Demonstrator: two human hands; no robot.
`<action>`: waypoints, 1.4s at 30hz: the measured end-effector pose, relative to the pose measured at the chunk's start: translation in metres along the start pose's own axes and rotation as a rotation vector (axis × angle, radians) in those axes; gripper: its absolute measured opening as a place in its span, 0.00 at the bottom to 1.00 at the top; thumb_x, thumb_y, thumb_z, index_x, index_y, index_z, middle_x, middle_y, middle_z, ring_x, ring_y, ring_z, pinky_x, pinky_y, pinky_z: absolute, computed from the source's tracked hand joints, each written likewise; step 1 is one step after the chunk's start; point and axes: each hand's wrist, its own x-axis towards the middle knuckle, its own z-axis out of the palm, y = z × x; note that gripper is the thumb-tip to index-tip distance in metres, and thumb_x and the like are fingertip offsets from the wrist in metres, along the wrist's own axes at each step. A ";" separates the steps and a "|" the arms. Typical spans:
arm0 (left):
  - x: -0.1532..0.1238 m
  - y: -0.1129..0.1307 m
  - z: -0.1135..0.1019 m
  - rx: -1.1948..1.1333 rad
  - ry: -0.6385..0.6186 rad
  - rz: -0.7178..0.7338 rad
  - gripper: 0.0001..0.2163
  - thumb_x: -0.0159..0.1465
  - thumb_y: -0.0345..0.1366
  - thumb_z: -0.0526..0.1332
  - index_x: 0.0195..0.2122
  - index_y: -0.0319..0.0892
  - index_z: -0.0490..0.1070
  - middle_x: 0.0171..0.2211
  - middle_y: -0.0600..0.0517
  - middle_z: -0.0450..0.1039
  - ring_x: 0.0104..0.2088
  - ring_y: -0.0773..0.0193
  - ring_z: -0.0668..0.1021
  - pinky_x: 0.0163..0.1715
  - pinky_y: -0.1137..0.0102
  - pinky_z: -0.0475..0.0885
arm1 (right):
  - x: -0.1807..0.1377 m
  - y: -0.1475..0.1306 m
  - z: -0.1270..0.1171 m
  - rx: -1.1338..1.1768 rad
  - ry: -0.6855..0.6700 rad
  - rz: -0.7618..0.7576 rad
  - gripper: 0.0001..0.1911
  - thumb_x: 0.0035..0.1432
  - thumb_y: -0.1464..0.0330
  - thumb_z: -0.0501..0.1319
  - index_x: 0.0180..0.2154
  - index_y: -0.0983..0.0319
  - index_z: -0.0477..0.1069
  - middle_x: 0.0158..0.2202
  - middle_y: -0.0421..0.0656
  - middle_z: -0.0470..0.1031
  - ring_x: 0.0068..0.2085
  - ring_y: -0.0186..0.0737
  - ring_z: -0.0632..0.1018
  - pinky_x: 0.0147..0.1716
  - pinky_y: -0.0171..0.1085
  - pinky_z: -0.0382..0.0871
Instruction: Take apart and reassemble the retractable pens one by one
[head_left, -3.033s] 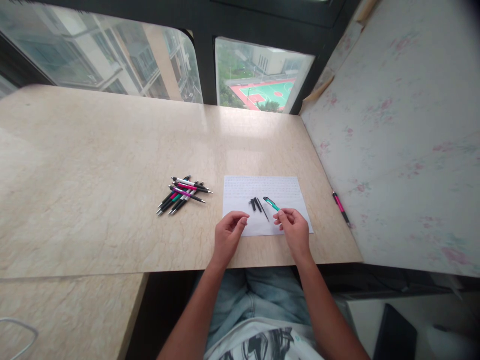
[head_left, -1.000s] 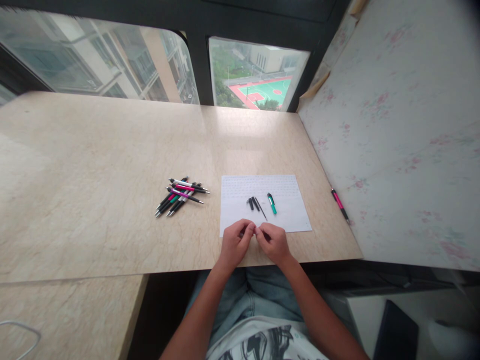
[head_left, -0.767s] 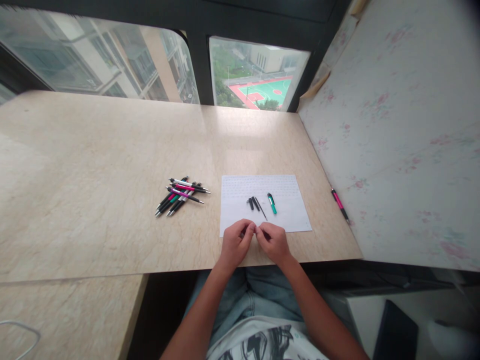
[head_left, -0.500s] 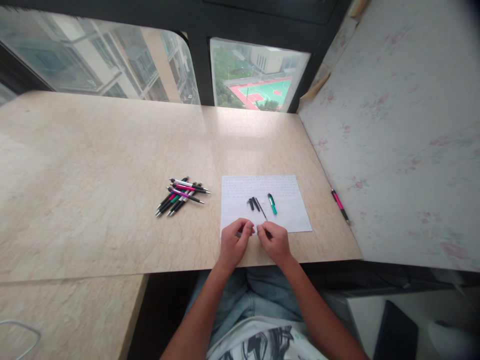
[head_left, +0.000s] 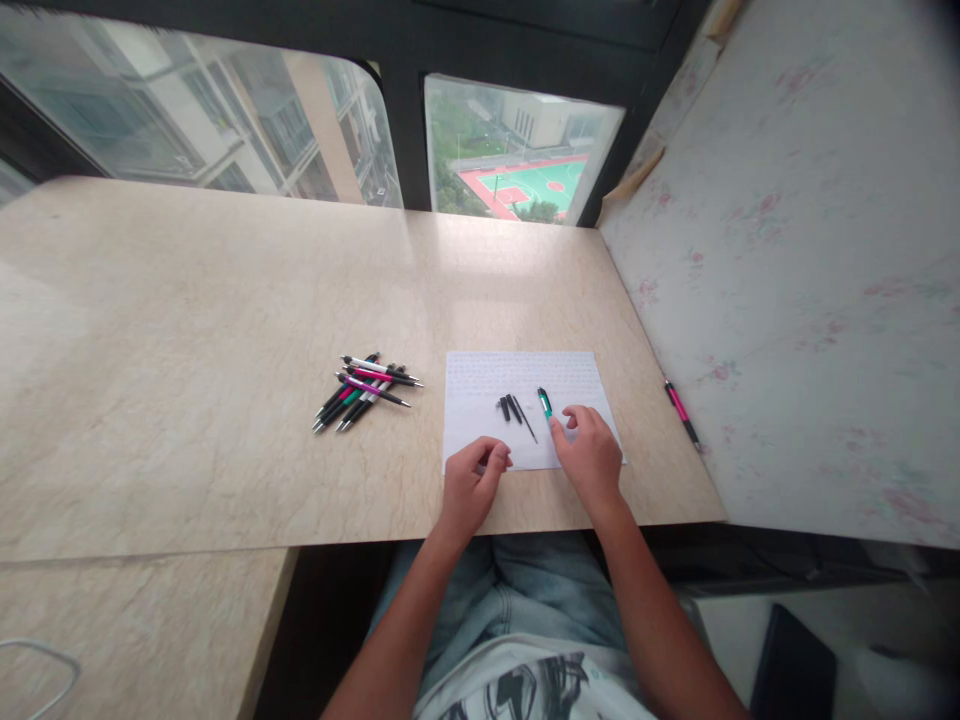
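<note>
A sheet of lined paper with writing (head_left: 480,437) lies before me with pen parts on it. Over its lower right part, my right hand (head_left: 591,452) has its thumb and fingers apart, the thumb at the lower end of a green pen barrel with a black clip (head_left: 544,401). My left hand (head_left: 471,482) rests at the lower left edge of the paper, fingers curled with the thumb against them; whatever is inside is hidden. Between the hands and the writing lie a thin dark refill (head_left: 527,422), a black tube-shaped grip (head_left: 514,409) and small black pieces (head_left: 504,408).
Several assembled pens (head_left: 366,388) lie in a crossed pile left of the paper. A pink and black pen (head_left: 682,414) lies along the papered wall (head_left: 810,300) on the right. The stone-patterned desk (head_left: 225,400) runs back to the window; its front edge is near my lap.
My right hand has moved right and slightly forward, away from my left hand to the green barrel, and its fingers have opened. My left hand has stayed nearly still.
</note>
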 end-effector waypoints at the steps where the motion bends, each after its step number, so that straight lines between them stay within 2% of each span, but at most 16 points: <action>1: 0.000 0.000 0.000 0.001 -0.001 -0.001 0.11 0.66 0.40 0.56 0.31 0.41 0.73 0.27 0.51 0.76 0.29 0.64 0.77 0.31 0.72 0.69 | 0.001 0.000 0.001 -0.037 -0.020 0.005 0.09 0.60 0.63 0.58 0.36 0.61 0.72 0.34 0.46 0.74 0.36 0.43 0.71 0.30 0.36 0.56; 5: -0.001 0.000 0.000 0.002 -0.001 -0.006 0.11 0.66 0.40 0.56 0.31 0.41 0.72 0.27 0.51 0.76 0.29 0.64 0.77 0.31 0.72 0.69 | 0.001 -0.003 0.005 -0.108 -0.067 0.050 0.07 0.60 0.66 0.57 0.34 0.61 0.71 0.36 0.45 0.74 0.37 0.42 0.72 0.27 0.36 0.54; 9: -0.001 0.000 0.000 -0.006 -0.004 -0.010 0.11 0.66 0.40 0.56 0.30 0.41 0.72 0.27 0.52 0.76 0.29 0.65 0.76 0.31 0.72 0.68 | 0.003 -0.003 0.001 0.012 -0.048 0.062 0.07 0.59 0.66 0.58 0.32 0.61 0.71 0.32 0.43 0.74 0.31 0.40 0.72 0.28 0.36 0.58; 13: 0.000 -0.001 0.000 -0.078 0.013 -0.027 0.10 0.66 0.40 0.57 0.33 0.41 0.73 0.28 0.51 0.76 0.30 0.64 0.77 0.32 0.71 0.69 | -0.004 -0.014 -0.011 0.321 -0.082 -0.079 0.07 0.60 0.66 0.58 0.34 0.61 0.72 0.31 0.42 0.74 0.28 0.36 0.72 0.31 0.36 0.65; 15: 0.000 -0.003 0.000 -0.134 0.041 -0.043 0.09 0.65 0.40 0.58 0.37 0.42 0.73 0.30 0.51 0.77 0.31 0.64 0.77 0.33 0.71 0.70 | -0.013 -0.026 -0.015 0.449 -0.143 -0.165 0.07 0.62 0.66 0.58 0.35 0.61 0.73 0.32 0.42 0.74 0.30 0.36 0.73 0.28 0.35 0.66; 17: -0.001 -0.004 0.000 -0.170 0.074 -0.049 0.10 0.64 0.41 0.59 0.41 0.42 0.73 0.33 0.50 0.78 0.32 0.63 0.78 0.34 0.70 0.71 | -0.021 -0.038 -0.017 0.525 -0.225 -0.260 0.07 0.62 0.67 0.58 0.37 0.60 0.73 0.34 0.43 0.74 0.30 0.35 0.73 0.26 0.34 0.66; 20: -0.001 -0.004 0.001 -0.159 0.114 -0.042 0.10 0.63 0.41 0.61 0.39 0.41 0.75 0.34 0.48 0.78 0.34 0.61 0.79 0.34 0.70 0.72 | -0.027 -0.049 -0.018 0.544 -0.264 -0.353 0.07 0.63 0.67 0.57 0.38 0.59 0.74 0.35 0.44 0.74 0.32 0.36 0.74 0.27 0.34 0.68; 23: 0.000 -0.003 0.000 -0.152 0.134 -0.051 0.09 0.62 0.42 0.62 0.36 0.41 0.75 0.32 0.49 0.78 0.31 0.62 0.79 0.32 0.70 0.71 | -0.021 -0.045 -0.015 0.528 -0.291 -0.362 0.08 0.63 0.68 0.56 0.40 0.59 0.74 0.37 0.44 0.75 0.33 0.37 0.75 0.28 0.34 0.68; 25: 0.001 -0.002 0.000 -0.158 0.137 -0.059 0.10 0.63 0.42 0.61 0.37 0.41 0.74 0.31 0.49 0.78 0.29 0.64 0.78 0.31 0.71 0.71 | -0.011 -0.038 -0.012 0.469 -0.276 -0.305 0.09 0.62 0.67 0.56 0.42 0.60 0.73 0.38 0.44 0.75 0.32 0.36 0.75 0.28 0.34 0.68; 28: 0.002 0.000 0.001 -0.157 0.142 -0.064 0.10 0.63 0.41 0.61 0.38 0.40 0.73 0.30 0.50 0.78 0.28 0.65 0.78 0.30 0.72 0.71 | 0.007 -0.028 -0.004 0.231 -0.208 -0.172 0.12 0.61 0.66 0.57 0.45 0.61 0.73 0.36 0.44 0.75 0.30 0.37 0.74 0.33 0.37 0.68; 31: 0.002 0.000 0.001 -0.160 0.149 -0.063 0.10 0.64 0.42 0.60 0.38 0.40 0.73 0.31 0.49 0.78 0.28 0.65 0.78 0.30 0.71 0.71 | 0.022 -0.027 0.005 0.021 -0.188 -0.093 0.13 0.61 0.65 0.57 0.45 0.60 0.73 0.37 0.44 0.75 0.33 0.39 0.75 0.33 0.37 0.65; 36: 0.001 -0.003 0.001 -0.143 0.129 -0.065 0.11 0.64 0.42 0.60 0.39 0.40 0.73 0.32 0.49 0.78 0.29 0.64 0.79 0.30 0.71 0.71 | 0.035 -0.034 0.017 -0.100 -0.226 -0.061 0.09 0.61 0.63 0.57 0.38 0.59 0.73 0.36 0.45 0.76 0.35 0.41 0.75 0.29 0.35 0.59; 42: 0.002 -0.004 0.001 -0.127 0.115 -0.065 0.11 0.64 0.42 0.60 0.38 0.40 0.73 0.31 0.48 0.78 0.29 0.64 0.79 0.31 0.70 0.72 | 0.039 -0.029 0.021 -0.091 -0.242 -0.069 0.07 0.59 0.70 0.56 0.31 0.61 0.72 0.32 0.45 0.76 0.33 0.40 0.74 0.30 0.36 0.60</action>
